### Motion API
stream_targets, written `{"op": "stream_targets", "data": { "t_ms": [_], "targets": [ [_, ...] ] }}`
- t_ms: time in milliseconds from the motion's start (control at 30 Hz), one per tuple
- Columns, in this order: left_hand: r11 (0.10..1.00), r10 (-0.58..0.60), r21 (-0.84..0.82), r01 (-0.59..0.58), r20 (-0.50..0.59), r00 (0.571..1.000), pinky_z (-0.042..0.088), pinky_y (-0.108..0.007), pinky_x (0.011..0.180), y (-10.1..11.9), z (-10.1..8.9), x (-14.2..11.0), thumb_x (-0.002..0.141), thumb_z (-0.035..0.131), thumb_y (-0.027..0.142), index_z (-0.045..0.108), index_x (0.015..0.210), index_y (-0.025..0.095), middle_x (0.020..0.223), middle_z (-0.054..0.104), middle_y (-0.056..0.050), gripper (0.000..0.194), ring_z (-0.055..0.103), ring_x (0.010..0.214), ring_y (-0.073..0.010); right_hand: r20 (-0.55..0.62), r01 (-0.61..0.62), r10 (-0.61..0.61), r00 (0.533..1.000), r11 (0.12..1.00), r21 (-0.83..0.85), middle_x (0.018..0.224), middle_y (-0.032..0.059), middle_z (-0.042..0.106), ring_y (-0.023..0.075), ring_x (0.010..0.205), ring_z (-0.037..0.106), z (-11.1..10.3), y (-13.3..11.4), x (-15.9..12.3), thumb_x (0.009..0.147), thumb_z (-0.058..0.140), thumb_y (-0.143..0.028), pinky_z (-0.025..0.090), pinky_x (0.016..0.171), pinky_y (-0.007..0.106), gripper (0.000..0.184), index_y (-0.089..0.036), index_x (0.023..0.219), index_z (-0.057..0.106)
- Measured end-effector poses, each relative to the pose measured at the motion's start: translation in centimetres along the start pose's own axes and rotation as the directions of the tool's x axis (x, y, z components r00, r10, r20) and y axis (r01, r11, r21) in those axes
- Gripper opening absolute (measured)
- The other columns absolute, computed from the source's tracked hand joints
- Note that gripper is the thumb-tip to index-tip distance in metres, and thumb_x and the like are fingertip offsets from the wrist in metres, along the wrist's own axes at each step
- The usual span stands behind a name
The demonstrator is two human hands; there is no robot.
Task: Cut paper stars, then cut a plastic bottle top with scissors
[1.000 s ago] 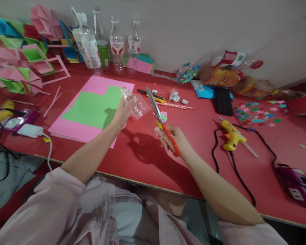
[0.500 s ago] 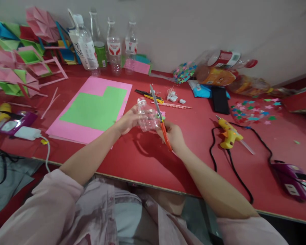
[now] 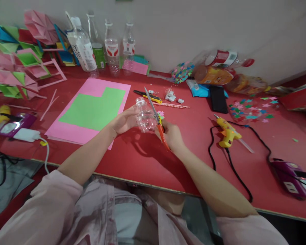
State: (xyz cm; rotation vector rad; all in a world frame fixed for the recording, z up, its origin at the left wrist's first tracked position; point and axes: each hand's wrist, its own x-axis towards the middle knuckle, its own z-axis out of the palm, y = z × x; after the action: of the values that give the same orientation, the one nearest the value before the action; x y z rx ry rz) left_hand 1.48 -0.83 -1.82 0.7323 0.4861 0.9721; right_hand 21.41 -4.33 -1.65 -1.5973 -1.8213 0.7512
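A clear cut-off plastic bottle top (image 3: 145, 117) is held above the red table, tilted with its neck toward the upper left. My left hand (image 3: 126, 120) grips it from the left, its fingertips partly behind the clear plastic. Orange-handled scissors (image 3: 161, 131) are in my right hand (image 3: 172, 134), blades pointing up and away, in front of the bottle's right side. The fingertips of that hand are close to the bottle's cut end; whether they touch it I cannot tell. Below and behind lie a yellow-and-black cutter knife (image 3: 154, 98) and small paper stars (image 3: 160, 114).
Pink sheets (image 3: 73, 132) with a green sheet (image 3: 91, 109) on top lie left. Bottles (image 3: 112, 51) stand along the wall. At right are a yellow glue gun (image 3: 226, 132) with its cable, a black phone (image 3: 218, 98) and a purple power strip (image 3: 293, 177). Folded paper shapes (image 3: 17, 64) crowd the left.
My left fingers reach less far across the bottle than before. The scissors and bottle have shifted slightly left, and the view has tilted a little.
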Motion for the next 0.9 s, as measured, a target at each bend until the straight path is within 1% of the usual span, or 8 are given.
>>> {"op": "stream_targets", "data": {
  "t_ms": [67, 167, 233, 300, 433, 600, 767, 900],
  "targets": [
    [0.999, 0.024, 0.04, -0.023, -0.014, 1.0, 0.047, -0.049, 0.104, -0.2, 0.0, 0.1, 0.075, 0.067, 0.022, 0.061, 0.104, 0.02, 0.103, 0.074, -0.007, 0.03, 0.067, 0.114, -0.0277, 0.017, -0.022, 0.021, 1.0, 0.998, 0.061, 0.051, -0.0059, 0.035, 0.0103, 0.051, 0.032, -0.1, -0.4, -0.2, 0.067, 0.057, -0.042, 0.026, 0.05, 0.026, 0.029, -0.024, 0.061, 0.035],
    [0.996, 0.044, 0.074, -0.041, -0.043, 0.998, 0.049, -0.047, 0.103, -0.3, 0.0, 0.0, 0.078, 0.068, 0.025, 0.061, 0.108, 0.02, 0.105, 0.074, -0.009, 0.032, 0.067, 0.113, -0.0273, 0.082, -0.11, 0.096, 0.992, 0.977, 0.181, 0.047, -0.0055, 0.04, 0.0115, 0.044, 0.041, -0.4, -1.0, -0.4, 0.069, 0.054, -0.034, 0.032, 0.047, 0.026, 0.02, -0.024, 0.062, 0.038],
    [0.994, 0.052, 0.098, -0.046, -0.054, 0.997, 0.049, -0.047, 0.103, -0.2, 0.1, 0.0, 0.077, 0.069, 0.026, 0.061, 0.11, 0.019, 0.106, 0.074, -0.01, 0.035, 0.067, 0.114, -0.0278, 0.12, -0.167, 0.141, 0.983, 0.956, 0.24, 0.045, -0.0057, 0.041, 0.0121, 0.039, 0.044, -0.6, -1.3, -0.4, 0.068, 0.053, -0.031, 0.035, 0.045, 0.027, 0.016, -0.024, 0.063, 0.04],
    [0.99, 0.054, 0.131, -0.048, -0.046, 0.997, 0.049, -0.048, 0.103, -0.2, 0.2, 0.0, 0.075, 0.07, 0.025, 0.062, 0.11, 0.018, 0.107, 0.074, -0.01, 0.037, 0.067, 0.114, -0.0282, 0.129, -0.191, 0.162, 0.978, 0.945, 0.264, 0.043, -0.0058, 0.041, 0.0121, 0.037, 0.044, -0.6, -1.3, -0.4, 0.068, 0.054, -0.031, 0.035, 0.043, 0.026, 0.016, -0.024, 0.063, 0.04],
    [0.982, 0.048, 0.186, -0.034, -0.068, 0.997, 0.05, -0.051, 0.101, -0.5, 0.3, 0.3, 0.071, 0.071, 0.023, 0.063, 0.103, 0.016, 0.101, 0.076, -0.01, 0.034, 0.07, 0.106, -0.0284, 0.089, -0.123, 0.108, 0.99, 0.974, 0.19, 0.046, -0.0056, 0.041, 0.0105, 0.041, 0.041, -0.2, -0.8, -0.4, 0.07, 0.055, -0.034, 0.03, 0.045, 0.025, 0.02, -0.024, 0.063, 0.04],
    [0.982, 0.069, 0.183, -0.036, -0.178, 0.982, 0.052, -0.052, 0.099, -1.3, 0.4, 0.2, 0.074, 0.072, 0.025, 0.06, 0.098, 0.018, 0.097, 0.076, -0.008, 0.027, 0.071, 0.103, -0.0271, 0.09, -0.019, 0.012, 0.996, 0.996, 0.087, 0.051, -0.0066, 0.035, 0.0098, 0.05, 0.033, 0.3, 0.2, -0.4, 0.07, 0.057, -0.04, 0.025, 0.05, 0.026, 0.025, -0.023, 0.063, 0.04],
    [0.991, 0.046, 0.131, -0.01, -0.275, 0.96, 0.055, -0.049, 0.096, -2.1, 0.9, 0.4, 0.074, 0.074, 0.023, 0.059, 0.099, 0.022, 0.096, 0.075, -0.006, 0.029, 0.071, 0.104, -0.0266, 0.122, -0.052, 0.042, 0.992, 0.995, 0.08, 0.051, -0.0065, 0.037, 0.01, 0.049, 0.035, 0.1, 0.0, -0.4, 0.072, 0.06, -0.043, 0.026, 0.049, 0.026, 0.029, -0.023, 0.065, 0.039],
    [0.992, 0.102, 0.108, -0.063, -0.408, 0.907, 0.056, -0.045, 0.091, -1.8, 0.9, 0.9, 0.078, 0.069, 0.023, 0.059, 0.088, 0.021, 0.085, 0.074, -0.004, 0.014, 0.072, 0.099, -0.0264, 0.189, -0.11, 0.081, 0.979, 0.982, 0.153, 0.049, -0.006, 0.04, 0.0106, 0.044, 0.039, -0.5, -1.1, -0.6, 0.072, 0.064, -0.059, 0.03, 0.047, 0.027, 0.042, -0.023, 0.066, 0.042]
  ]
}}
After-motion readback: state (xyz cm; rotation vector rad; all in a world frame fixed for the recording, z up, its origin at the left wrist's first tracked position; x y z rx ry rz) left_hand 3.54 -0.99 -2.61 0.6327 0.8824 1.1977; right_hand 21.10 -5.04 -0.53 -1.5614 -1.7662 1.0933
